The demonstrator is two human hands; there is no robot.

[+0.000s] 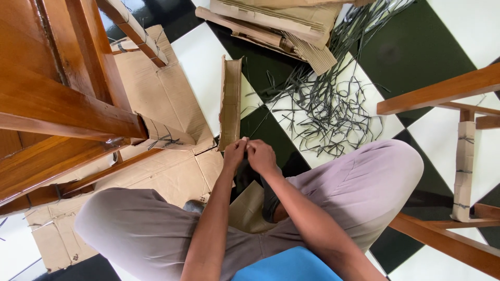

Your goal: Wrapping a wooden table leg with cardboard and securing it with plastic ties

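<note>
A long folded cardboard strip (229,99) stands on edge on the checkered floor, running away from me. My left hand (234,154) and my right hand (261,156) meet at its near end, fingers pinched together on the strip's lower corner. I cannot tell whether a thin black strap is between the fingertips. My knees in grey trousers (364,177) frame the hands on both sides.
A wooden chair (57,104) with cardboard-wrapped legs stands on flattened cardboard (161,93) at left. A heap of black plastic strap pieces (333,109) lies ahead right. More folded cardboard (281,26) lies at top. Another wooden frame (458,151) with a wrapped leg stands at right.
</note>
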